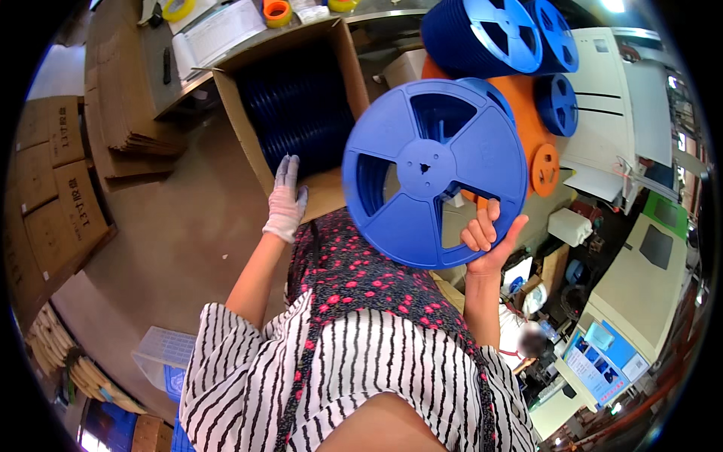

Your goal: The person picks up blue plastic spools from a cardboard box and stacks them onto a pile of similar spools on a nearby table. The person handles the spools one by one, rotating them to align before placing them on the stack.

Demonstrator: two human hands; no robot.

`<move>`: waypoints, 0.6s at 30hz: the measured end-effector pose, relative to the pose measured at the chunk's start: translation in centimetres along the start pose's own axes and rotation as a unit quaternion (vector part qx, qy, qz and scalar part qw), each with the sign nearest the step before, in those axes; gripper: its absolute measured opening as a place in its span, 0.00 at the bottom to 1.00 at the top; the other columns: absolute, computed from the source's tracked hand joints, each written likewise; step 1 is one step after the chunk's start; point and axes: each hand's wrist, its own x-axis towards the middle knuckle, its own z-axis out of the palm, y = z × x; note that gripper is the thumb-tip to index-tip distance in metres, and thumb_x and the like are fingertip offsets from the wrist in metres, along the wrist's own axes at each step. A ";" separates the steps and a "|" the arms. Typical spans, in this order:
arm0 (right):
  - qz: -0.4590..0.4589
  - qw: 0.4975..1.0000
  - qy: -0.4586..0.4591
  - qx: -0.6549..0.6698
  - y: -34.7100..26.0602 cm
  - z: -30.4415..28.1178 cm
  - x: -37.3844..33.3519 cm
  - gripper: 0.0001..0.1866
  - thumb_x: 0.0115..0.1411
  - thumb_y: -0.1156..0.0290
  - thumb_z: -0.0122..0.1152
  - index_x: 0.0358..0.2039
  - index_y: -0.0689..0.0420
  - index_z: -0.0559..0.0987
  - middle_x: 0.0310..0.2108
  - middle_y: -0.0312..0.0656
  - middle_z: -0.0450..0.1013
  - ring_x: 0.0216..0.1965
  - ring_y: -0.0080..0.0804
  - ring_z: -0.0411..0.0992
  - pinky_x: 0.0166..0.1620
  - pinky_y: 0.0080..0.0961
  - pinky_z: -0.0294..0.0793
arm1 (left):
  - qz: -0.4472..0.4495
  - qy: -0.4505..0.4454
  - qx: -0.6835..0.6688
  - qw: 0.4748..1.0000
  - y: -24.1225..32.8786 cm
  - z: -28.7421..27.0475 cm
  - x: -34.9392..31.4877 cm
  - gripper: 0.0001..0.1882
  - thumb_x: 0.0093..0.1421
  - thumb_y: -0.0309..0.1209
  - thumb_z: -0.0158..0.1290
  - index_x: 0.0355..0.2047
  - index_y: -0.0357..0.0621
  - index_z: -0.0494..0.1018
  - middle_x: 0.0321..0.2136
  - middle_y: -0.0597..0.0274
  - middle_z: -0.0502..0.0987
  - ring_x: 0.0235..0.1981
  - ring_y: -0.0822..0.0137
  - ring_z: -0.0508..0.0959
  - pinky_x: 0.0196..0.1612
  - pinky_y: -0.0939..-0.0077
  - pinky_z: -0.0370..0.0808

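Note:
My right hand, bare, grips the lower right rim of a large blue plastic reel, its fingers passing through one of the reel's openings. The reel faces up toward me, and more blue reel edges show behind it, so I cannot tell how many are held together. On the left, my left hand wears a pale glove. Its fingers are stretched out against the near side of an open cardboard box and hold nothing. Inside that box stands a row of dark blue reels, packed edge-up.
Stacks of blue reels stand at the far right on an orange surface, beside an orange disc. Tape rolls and papers lie on the workbench. Flattened cardboard and cartons fill the left. A person is at the right.

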 end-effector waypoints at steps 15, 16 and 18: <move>0.054 0.980 -0.107 0.161 -0.4 -3.0 2.5 0.26 0.60 0.44 0.52 0.34 0.58 0.65 0.14 0.30 0.58 0.13 0.15 0.57 0.17 0.14 0.55 | 0.410 -0.090 0.114 0.901 7.8 -5.0 3.2 0.18 0.44 0.25 0.53 0.39 0.47 0.69 0.50 0.45 0.68 0.54 0.42 0.67 0.55 0.47 0.67; 0.062 0.978 -0.120 0.158 -0.5 -3.1 2.8 0.26 0.60 0.44 0.52 0.35 0.59 0.66 0.14 0.30 0.58 0.13 0.15 0.57 0.17 0.15 0.56 | 0.407 -0.092 0.113 0.902 7.7 -4.8 3.3 0.17 0.44 0.25 0.52 0.38 0.47 0.69 0.50 0.45 0.69 0.54 0.42 0.67 0.55 0.48 0.68; 0.072 0.980 -0.135 0.129 -0.4 -3.2 2.8 0.27 0.60 0.43 0.52 0.36 0.59 0.67 0.14 0.30 0.58 0.13 0.16 0.58 0.17 0.15 0.57 | 0.407 -0.098 0.138 0.898 7.9 -5.0 3.0 0.15 0.45 0.26 0.52 0.36 0.46 0.68 0.49 0.45 0.69 0.54 0.42 0.67 0.54 0.50 0.68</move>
